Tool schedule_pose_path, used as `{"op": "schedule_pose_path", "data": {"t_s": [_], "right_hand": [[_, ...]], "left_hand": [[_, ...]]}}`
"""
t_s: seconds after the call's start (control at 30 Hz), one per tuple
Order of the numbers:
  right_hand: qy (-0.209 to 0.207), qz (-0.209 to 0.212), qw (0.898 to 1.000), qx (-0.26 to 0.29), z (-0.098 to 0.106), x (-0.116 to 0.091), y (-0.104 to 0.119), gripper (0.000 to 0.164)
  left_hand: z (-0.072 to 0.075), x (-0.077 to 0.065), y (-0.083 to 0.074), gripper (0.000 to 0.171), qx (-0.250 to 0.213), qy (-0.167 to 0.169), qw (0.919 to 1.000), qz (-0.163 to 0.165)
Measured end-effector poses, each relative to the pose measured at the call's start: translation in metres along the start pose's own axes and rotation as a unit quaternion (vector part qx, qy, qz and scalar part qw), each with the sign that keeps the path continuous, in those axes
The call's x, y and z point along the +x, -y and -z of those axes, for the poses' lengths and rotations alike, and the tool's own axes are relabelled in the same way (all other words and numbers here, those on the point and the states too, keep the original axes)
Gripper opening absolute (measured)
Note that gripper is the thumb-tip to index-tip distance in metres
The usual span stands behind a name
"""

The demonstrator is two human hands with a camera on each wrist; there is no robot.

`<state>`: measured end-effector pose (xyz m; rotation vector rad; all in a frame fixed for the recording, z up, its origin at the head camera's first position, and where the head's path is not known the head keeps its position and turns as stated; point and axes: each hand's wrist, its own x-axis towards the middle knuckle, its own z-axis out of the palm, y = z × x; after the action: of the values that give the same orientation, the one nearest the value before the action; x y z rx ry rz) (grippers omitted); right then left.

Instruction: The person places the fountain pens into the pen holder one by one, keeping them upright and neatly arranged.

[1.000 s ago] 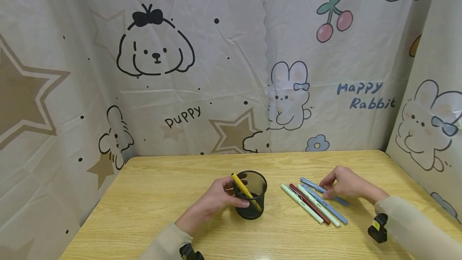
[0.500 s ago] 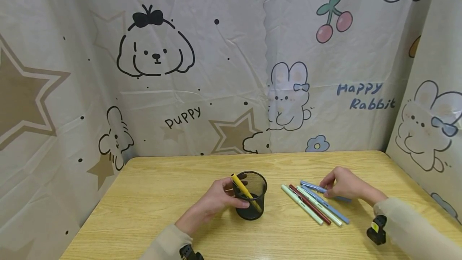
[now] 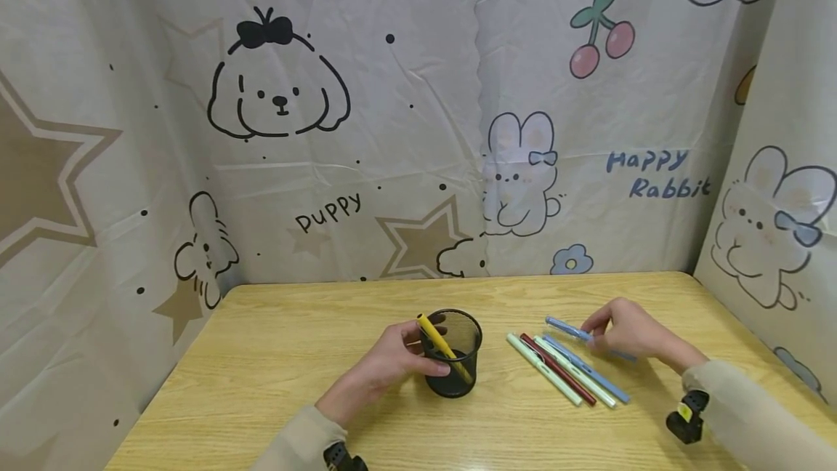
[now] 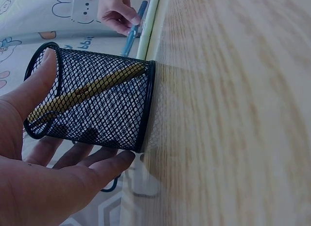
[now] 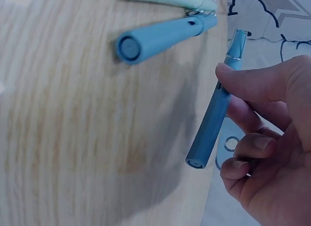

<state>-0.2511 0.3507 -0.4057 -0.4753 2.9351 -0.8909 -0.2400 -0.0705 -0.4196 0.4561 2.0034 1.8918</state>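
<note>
My left hand (image 3: 395, 353) grips a black mesh pen cup (image 3: 461, 340) from its left side, thumb in front and fingers behind. Inside the cup a yellow pen (image 3: 437, 336) leans toward the left rim; through the mesh in the left wrist view the same yellow pen (image 4: 87, 92) slants across. My right hand (image 3: 628, 329) pinches a blue pen (image 5: 211, 119) between thumb and fingers, and in the right wrist view it appears lifted off the table. Nearby lies a second blue pen (image 3: 588, 369), alongside two pale green pens and a dark red pen (image 3: 559, 369).
The light wood table (image 3: 314, 398) carries all of this. Patterned cloth (image 3: 418, 129) hangs behind it and along both sides. The row of loose pens lies between the cup and my right hand.
My right hand has raised the blue pen slightly, and it stands a little apart from the other blue pen. The left hand and cup stay put; the head view has shifted slightly.
</note>
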Motion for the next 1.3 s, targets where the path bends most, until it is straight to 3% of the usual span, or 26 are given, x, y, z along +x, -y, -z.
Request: {"op": "schedule_pose_path", "data": {"t_s": [0.5,0.7,1.0,1.3], "right_hand": [[-0.028,0.003,0.999,0.033,0.000,-0.002,0.031,0.019],[-0.036,-0.016,0.998,0.051,-0.004,-0.005,0.041,0.020],[-0.068,0.000,0.995,0.077,-0.009,-0.007,0.058,0.027],[-0.071,-0.011,0.992,0.106,-0.012,-0.008,0.068,0.025]], "left_hand": [[-0.001,0.000,0.000,0.065,0.001,-0.003,1.0000,0.006],[-0.001,-0.001,0.000,0.065,0.003,-0.004,1.0000,0.009],[0.000,0.001,0.001,0.066,0.001,-0.002,1.0000,0.007],[0.000,0.000,0.000,0.066,0.002,0.000,1.0000,0.008]]}}
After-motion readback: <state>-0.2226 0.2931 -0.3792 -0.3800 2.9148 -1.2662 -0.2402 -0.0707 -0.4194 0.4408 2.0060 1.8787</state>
